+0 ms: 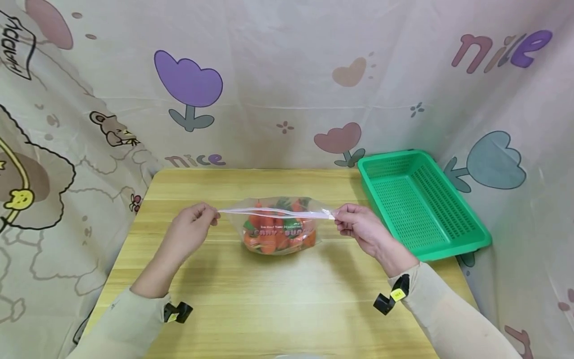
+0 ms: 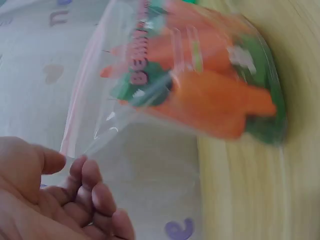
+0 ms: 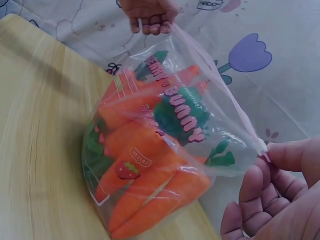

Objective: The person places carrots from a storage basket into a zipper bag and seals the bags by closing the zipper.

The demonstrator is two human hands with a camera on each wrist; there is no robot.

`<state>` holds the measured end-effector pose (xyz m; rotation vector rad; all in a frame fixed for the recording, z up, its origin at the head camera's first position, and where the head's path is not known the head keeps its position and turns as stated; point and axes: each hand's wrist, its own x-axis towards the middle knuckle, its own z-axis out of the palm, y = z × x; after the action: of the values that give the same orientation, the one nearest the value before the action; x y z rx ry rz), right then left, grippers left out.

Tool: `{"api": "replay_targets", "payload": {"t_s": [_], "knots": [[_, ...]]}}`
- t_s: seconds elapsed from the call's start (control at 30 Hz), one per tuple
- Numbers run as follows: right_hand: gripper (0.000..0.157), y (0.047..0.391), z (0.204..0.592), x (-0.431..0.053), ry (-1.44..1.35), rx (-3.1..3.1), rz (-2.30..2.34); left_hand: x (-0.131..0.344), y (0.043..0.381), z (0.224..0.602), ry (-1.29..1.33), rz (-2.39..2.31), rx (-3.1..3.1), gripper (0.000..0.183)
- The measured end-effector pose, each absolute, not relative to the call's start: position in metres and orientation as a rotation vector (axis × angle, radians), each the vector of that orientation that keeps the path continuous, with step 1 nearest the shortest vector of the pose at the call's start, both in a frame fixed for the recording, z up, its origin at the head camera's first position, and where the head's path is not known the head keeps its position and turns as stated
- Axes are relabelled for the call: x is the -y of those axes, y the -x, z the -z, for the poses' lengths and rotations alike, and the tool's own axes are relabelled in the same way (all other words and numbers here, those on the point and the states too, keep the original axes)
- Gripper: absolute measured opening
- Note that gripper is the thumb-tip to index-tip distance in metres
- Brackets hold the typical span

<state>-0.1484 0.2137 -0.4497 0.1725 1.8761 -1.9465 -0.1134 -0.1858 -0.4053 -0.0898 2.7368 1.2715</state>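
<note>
A clear printed zip bag (image 1: 248, 224) hangs upright between the two hands, its pale zip strip (image 1: 314, 215) stretched sideways along the top. Inside are several orange carrots (image 3: 150, 175) with green tops, which look like toys. My left hand (image 1: 190, 227) pinches the left top corner between thumb and forefinger. At the opposite corner, my right hand (image 1: 360, 227) pinches the zip end, where a white tab (image 3: 262, 148) shows beside the thumb. Both hands have their other fingers loosely curled. Pink lettering (image 3: 182, 117) runs across the bag's front.
A green mesh basket (image 1: 408, 209) stands at the right rear of the wooden table (image 1: 269, 304). A patterned curtain (image 1: 278, 75) rises behind the table and on both sides. The rim of a whitish thing (image 1: 298, 356) shows at the bottom edge.
</note>
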Motion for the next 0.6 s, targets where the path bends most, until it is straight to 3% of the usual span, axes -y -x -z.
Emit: {"api": "replay_targets", "payload": {"t_s": [0.13, 0.37, 0.6], "knots": [[0.019, 0.148, 0.450, -0.213, -0.182, -1.908, 1.939, 0.183, 0.119, 0.406, 0.194, -1.468, -2.477, 0.064], [0.017, 0.148, 0.454, -0.215, -0.202, -1.902, 1.968, 0.172, 0.125, 0.413, 0.241, -1.512, -2.448, 0.040], [0.018, 0.153, 0.460, -0.216, -0.110, -2.170, 1.846, 0.165, 0.120, 0.420, 0.170, -1.350, -2.775, 0.031]]}}
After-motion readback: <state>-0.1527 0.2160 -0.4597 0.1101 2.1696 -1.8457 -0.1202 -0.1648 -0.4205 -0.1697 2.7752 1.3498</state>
